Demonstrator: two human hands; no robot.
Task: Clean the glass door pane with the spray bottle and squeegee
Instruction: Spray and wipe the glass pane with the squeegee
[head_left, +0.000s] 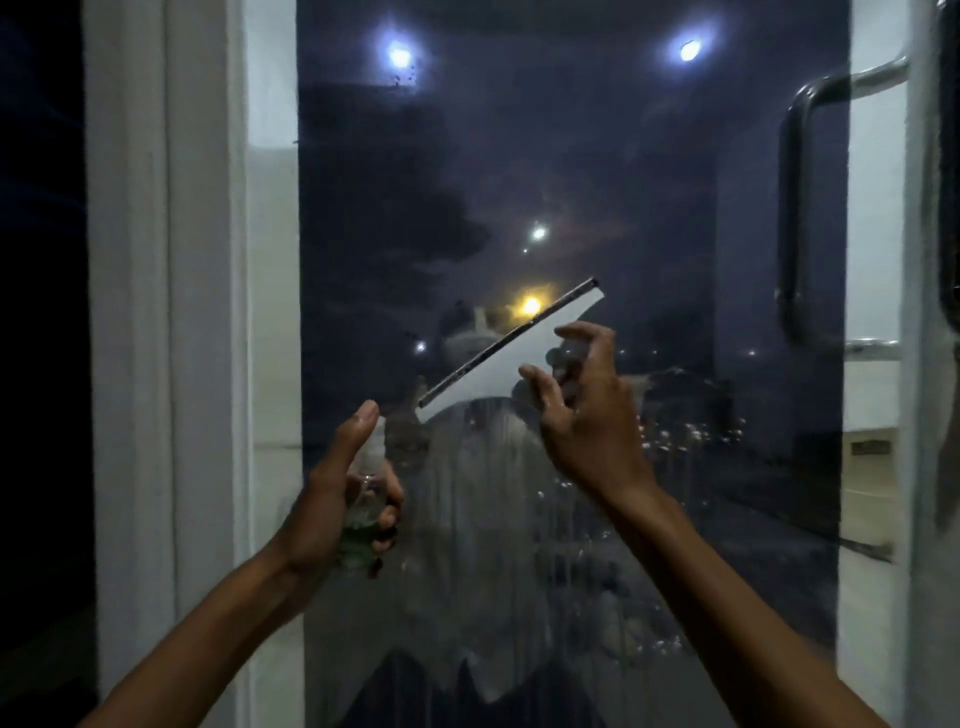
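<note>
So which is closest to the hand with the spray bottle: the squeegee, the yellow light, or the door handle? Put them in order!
From the left hand, as the head view shows it:
1. Squeegee, just up and to the right, in the right hand.
2. Yellow light, higher, behind the squeegee's blade.
3. Door handle, far over at the right edge.
</note>
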